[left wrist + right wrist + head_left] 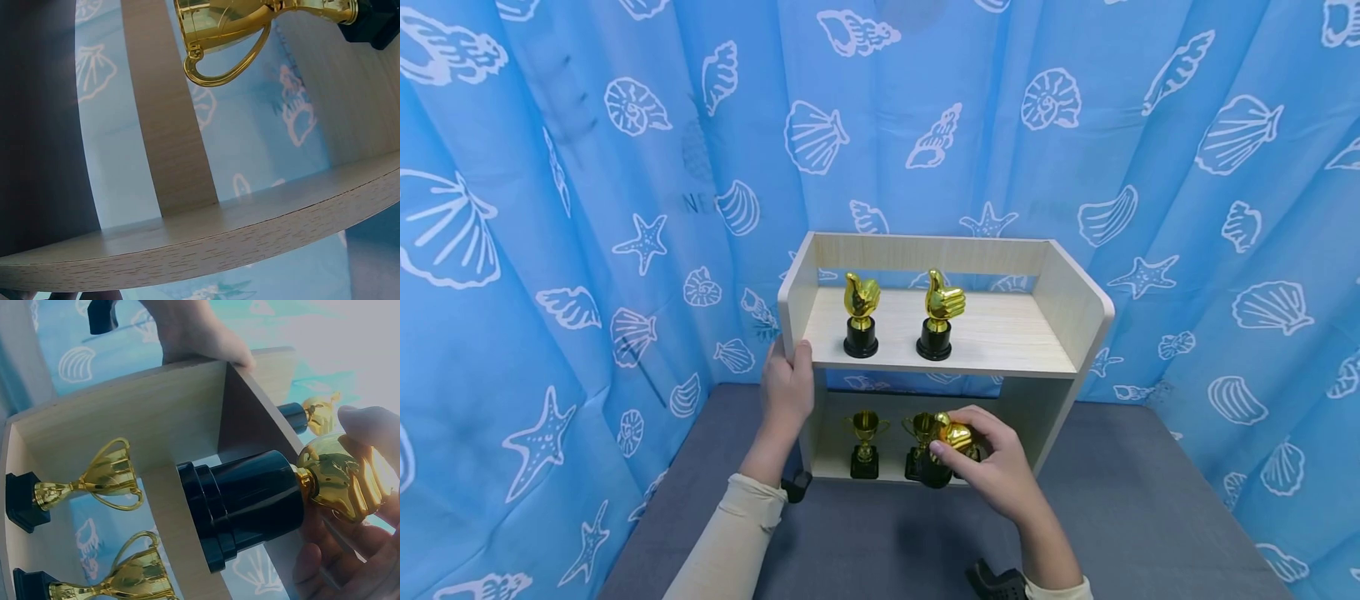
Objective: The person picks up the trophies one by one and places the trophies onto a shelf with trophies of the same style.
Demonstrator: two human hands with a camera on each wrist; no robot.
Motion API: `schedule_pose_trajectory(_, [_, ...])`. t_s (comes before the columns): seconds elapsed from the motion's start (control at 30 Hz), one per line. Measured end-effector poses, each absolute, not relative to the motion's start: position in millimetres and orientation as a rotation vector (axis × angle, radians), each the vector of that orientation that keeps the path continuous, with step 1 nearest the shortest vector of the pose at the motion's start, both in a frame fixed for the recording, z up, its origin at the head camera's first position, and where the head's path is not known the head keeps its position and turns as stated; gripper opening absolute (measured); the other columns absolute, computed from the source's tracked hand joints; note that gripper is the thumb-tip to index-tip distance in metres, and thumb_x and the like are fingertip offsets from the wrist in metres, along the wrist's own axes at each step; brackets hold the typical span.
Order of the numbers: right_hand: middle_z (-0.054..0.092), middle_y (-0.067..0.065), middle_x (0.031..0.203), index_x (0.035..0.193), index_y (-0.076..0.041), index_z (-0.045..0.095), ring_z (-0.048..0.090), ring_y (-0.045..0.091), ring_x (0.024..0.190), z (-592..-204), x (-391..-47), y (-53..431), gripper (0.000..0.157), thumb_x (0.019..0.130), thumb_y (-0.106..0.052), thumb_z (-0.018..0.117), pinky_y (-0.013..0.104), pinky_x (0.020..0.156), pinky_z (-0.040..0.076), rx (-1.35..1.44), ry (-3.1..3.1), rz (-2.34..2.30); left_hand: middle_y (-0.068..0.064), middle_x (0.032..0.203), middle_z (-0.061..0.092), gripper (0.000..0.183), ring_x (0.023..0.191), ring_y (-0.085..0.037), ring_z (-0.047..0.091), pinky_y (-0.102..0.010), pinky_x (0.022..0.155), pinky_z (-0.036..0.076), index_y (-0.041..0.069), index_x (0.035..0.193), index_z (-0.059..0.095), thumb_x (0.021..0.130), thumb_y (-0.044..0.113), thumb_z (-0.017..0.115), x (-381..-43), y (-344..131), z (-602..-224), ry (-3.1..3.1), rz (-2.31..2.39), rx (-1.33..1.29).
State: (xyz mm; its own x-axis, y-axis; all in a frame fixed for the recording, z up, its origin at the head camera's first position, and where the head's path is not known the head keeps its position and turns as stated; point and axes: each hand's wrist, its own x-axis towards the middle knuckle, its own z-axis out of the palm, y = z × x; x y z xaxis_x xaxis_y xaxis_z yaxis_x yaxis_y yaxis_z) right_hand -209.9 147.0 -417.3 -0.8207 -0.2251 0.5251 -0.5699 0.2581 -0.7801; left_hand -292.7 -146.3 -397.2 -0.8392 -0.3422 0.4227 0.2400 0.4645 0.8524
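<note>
My right hand (992, 458) holds a gold thumbs-up trophy (340, 478) by its figure, fingers and thumb around the gold part. Its stepped black base (244, 503) points away from the palm, in front of the lower shelf. At the left side panel of the small wooden shelf unit (797, 308), my left hand (787, 387) grips the front edge near the upper board. Two more thumbs-up trophies, one at left (861, 317) and one at centre (938, 317), stand upright on the upper board.
Gold cup trophies with black bases stand on the lower board, one at left (865, 446) and one near the middle (917, 433); another is partly behind my right hand. The unit stands on a dark grey table (850, 542). A blue shell-patterned curtain (925, 108) hangs behind and at both sides.
</note>
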Motion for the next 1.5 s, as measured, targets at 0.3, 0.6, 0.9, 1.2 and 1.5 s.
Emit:
schedule_pose_trajectory(0.3, [0.064,-0.001,0.11,0.111,-0.016,0.067,0.064,0.011,0.086,-410.0,-213.6,154.6,0.029,0.084,-0.015,0.078,0.026,0.071,0.057,0.696,-2.223,1.532,-0.008,0.133,0.055,0.054,0.111,-0.027,0.056,-0.053,0.099,0.045,0.016,0.138,0.048,0.1,0.053,0.037,-292.0,-146.1,-396.9,-2.175,-1.38,0.083])
schedule_pose_trajectory(0.6, [0.064,-0.002,0.11,0.114,-0.013,0.067,0.064,0.013,0.086,-401.3,-215.2,160.1,0.032,0.084,-0.012,0.077,0.026,0.068,0.057,0.704,-2.214,1.502,-0.008,0.131,0.056,0.054,0.108,-0.027,0.056,-0.053,0.098,0.045,0.015,0.137,0.049,0.1,0.053,0.037,-293.5,-147.0,-397.5,-2.168,-1.368,0.079])
schedule_pose_trajectory(0.9, [0.064,-0.001,0.11,0.113,-0.006,0.067,0.064,0.012,0.088,-393.9,-216.5,161.5,0.031,0.084,-0.009,0.077,0.027,0.071,0.058,0.722,-2.185,1.499,-0.01,0.128,0.057,0.054,0.105,-0.028,0.057,-0.053,0.095,0.047,0.014,0.134,0.05,0.099,0.053,0.037,-293.7,-147.1,-397.8,-2.17,-1.361,0.109])
schedule_pose_trajectory(1.2, [0.064,0.002,0.109,0.113,-0.01,0.067,0.063,0.01,0.087,-393.4,-218.6,162.4,0.031,0.084,-0.006,0.076,0.025,0.07,0.057,0.702,-2.192,1.471,-0.009,0.123,0.058,0.054,0.101,-0.028,0.057,-0.051,0.09,0.047,0.015,0.134,0.05,0.099,0.054,0.037,-293.4,-147.1,-397.3,-2.179,-1.357,0.108])
schedule_pose_trajectory(1.5, [0.064,0.009,0.106,0.111,0.001,0.066,0.063,0.01,0.082,-367.5,-203.4,154.6,0.029,0.084,0.001,0.073,0.024,0.066,0.056,0.699,-2.169,1.436,-0.008,0.12,0.058,0.053,0.1,-0.028,0.058,-0.052,0.088,0.048,0.016,0.135,0.05,0.099,0.054,0.037,-293.1,-146.5,-396.5,-2.174,-1.347,0.107])
